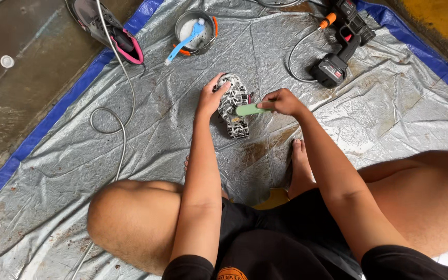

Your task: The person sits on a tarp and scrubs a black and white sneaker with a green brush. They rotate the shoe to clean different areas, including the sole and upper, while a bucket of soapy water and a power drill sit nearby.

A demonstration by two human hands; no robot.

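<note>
1. Far left: bare floor (22, 103) looks wet and stained; a small white cap (7, 61) lies on it, well apart from the work. Risk: runoff off the tarp (146, 155) edge could carry dirt onto the floor.
2. Upper left: second shoe (111, 32), grey with pink lining, lies at the tarp's blue border. A hose (121, 93) crosses it and loops down past the left knee. Risk: a shift of the knee could catch the loop and drag that shoe.
3. Top centre: metal bowl (195, 31) with suds and a blue brush (185, 44) leaning out over the rim. Risk: a tug on the hose or a bump could tip it; the brush looks ready to slide out.
4. Centre: shoe (234, 106) sits sole up on the tarp, just ahead of the crossed legs. Left hand (211, 98) has its grip closed over the heel-side edge, steadying it. Risk: a wet sole and a one-sided hold; a hard stroke could twist the shoe out.
5. Right hand (283, 101) grips a green brush (250, 109), head touching the sole. Risk: a slip could run bristles onto the left fingers.
6. Upper right: cordless sprayer (340, 49) with battery lies on the damp tarp. Risk: pooled water could reach the battery.
</note>
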